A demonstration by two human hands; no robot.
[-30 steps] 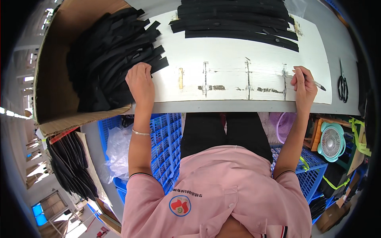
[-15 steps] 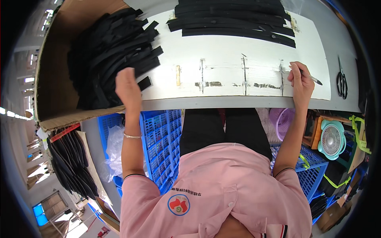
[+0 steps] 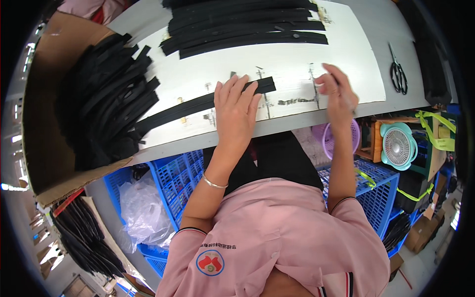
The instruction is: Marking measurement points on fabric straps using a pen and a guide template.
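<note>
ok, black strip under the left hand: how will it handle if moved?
Probably floppy: the black strip looks thin, and similar strips in the cardboard box look curved. Likely light: it's narrow. Unlikely to roll: it lies flat on the white board.

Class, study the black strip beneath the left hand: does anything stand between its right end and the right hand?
Nothing visible does. Only the flat white board, with its dark marks, separates the black strip from the right hand.
</note>
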